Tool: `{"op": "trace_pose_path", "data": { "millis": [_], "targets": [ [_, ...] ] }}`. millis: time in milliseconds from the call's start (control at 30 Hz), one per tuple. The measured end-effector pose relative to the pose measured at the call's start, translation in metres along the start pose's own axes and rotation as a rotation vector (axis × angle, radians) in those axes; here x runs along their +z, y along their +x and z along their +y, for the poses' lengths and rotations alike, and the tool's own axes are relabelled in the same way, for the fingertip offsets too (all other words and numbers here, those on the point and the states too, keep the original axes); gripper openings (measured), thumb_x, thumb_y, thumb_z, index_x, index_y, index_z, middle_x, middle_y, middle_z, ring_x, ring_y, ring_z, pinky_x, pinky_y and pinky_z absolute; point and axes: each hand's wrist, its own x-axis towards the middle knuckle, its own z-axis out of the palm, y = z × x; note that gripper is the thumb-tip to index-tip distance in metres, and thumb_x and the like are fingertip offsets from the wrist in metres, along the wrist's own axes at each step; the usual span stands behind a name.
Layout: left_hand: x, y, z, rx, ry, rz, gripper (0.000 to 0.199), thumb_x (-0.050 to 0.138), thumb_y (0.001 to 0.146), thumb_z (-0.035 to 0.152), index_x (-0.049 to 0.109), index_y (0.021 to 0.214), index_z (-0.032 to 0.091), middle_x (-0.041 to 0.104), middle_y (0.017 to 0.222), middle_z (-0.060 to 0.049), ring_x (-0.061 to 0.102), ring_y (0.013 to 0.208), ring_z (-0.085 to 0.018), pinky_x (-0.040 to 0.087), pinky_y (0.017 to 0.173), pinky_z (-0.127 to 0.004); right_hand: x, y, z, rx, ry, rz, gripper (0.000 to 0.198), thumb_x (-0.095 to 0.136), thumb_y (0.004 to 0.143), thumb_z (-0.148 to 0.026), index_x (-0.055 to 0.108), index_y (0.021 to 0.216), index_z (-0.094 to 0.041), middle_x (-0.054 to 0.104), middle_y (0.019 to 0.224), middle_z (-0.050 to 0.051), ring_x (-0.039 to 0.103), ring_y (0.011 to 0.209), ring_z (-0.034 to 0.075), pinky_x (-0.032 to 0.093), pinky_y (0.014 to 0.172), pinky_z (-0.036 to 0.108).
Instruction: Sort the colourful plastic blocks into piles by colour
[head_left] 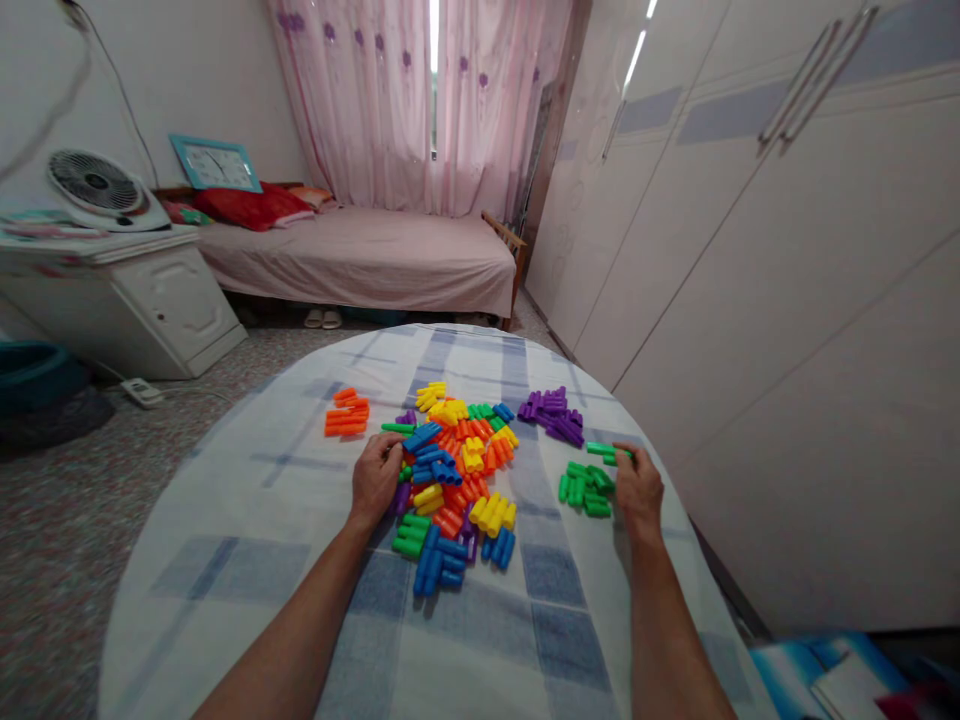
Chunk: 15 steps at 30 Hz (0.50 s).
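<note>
My right hand (639,490) pinches a green plastic building piece (601,449) made of joined tubes, just above a small heap of green pieces (585,488). At the left edge of a mixed-colour pile, my left hand (377,478) has its fingers closed against the end of a blue piece (422,436). Whether it grips that piece is hard to see. Orange pieces (469,487) fill much of the pile, with yellow pieces (493,514), blue, green and purple ones among them. More blue pieces (439,562) lie at its near side.
Purple pieces (551,414) form a separate heap at the right back, and orange pieces (347,414) another at the left. All lie on a round table with a checked cloth (300,560). Beyond stand a bed (375,250), a cabinet (165,305) and a wardrobe (750,300).
</note>
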Motion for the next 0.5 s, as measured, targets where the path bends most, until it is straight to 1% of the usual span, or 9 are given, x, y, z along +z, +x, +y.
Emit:
{"op": "trace_pose_path", "data": {
  "millis": [67,133,267,400,467,500],
  "targets": [
    [0.0,0.0,0.0,0.008,0.001,-0.003,0.024,0.043,0.08,0.03,0.063,0.085,0.019,0.062,0.091,-0.004,0.058,0.091,-0.019,0.044,0.086,-0.031,0.0,0.004,0.014,0.078,-0.009,0.011,0.043,0.038,0.074,-0.04,0.066,0.098,-0.018,0.066,0.092,0.009,0.057,0.084,0.023,0.04,0.074,0.033],
    [0.0,0.001,0.0,0.012,0.004,0.0,0.024,0.043,0.081,0.031,0.063,0.085,0.018,0.061,0.091,-0.004,0.057,0.091,-0.019,0.044,0.086,-0.031,0.004,0.003,0.021,0.098,-0.038,-0.008,0.044,0.037,0.074,-0.038,0.067,0.099,-0.017,0.067,0.095,0.01,0.057,0.086,0.023,0.04,0.075,0.033],
    [-0.001,0.001,0.001,0.006,0.003,0.004,0.024,0.043,0.081,0.03,0.063,0.086,0.018,0.061,0.091,-0.005,0.057,0.091,-0.019,0.043,0.086,-0.032,0.014,-0.002,0.023,0.046,-0.171,-0.052,0.043,0.037,0.076,-0.036,0.068,0.098,-0.016,0.065,0.102,0.013,0.054,0.093,0.025,0.039,0.082,0.036],
    [-0.001,0.0,0.003,0.01,-0.004,0.007,0.022,0.043,0.081,0.028,0.063,0.085,0.018,0.061,0.09,-0.004,0.056,0.09,-0.019,0.043,0.085,-0.031,0.014,-0.004,0.022,0.014,-0.244,-0.067,0.042,0.037,0.079,-0.034,0.068,0.1,-0.017,0.063,0.105,0.014,0.053,0.097,0.026,0.038,0.085,0.039],
    [-0.001,0.0,0.004,0.017,-0.006,0.014,0.022,0.043,0.081,0.027,0.063,0.085,0.018,0.061,0.09,-0.004,0.056,0.09,-0.018,0.043,0.085,-0.031,0.013,-0.005,0.016,-0.018,-0.262,-0.016,0.041,0.039,0.08,-0.034,0.067,0.103,-0.015,0.062,0.106,0.016,0.052,0.098,0.028,0.039,0.086,0.042],
    [-0.001,0.0,0.004,0.019,-0.009,0.019,0.022,0.043,0.081,0.026,0.063,0.085,0.018,0.061,0.089,-0.004,0.056,0.09,-0.018,0.043,0.085,-0.031,0.013,-0.006,0.011,-0.061,-0.257,0.027,0.041,0.04,0.08,-0.034,0.066,0.103,-0.014,0.061,0.107,0.017,0.052,0.1,0.029,0.039,0.087,0.043]
  ]
}}
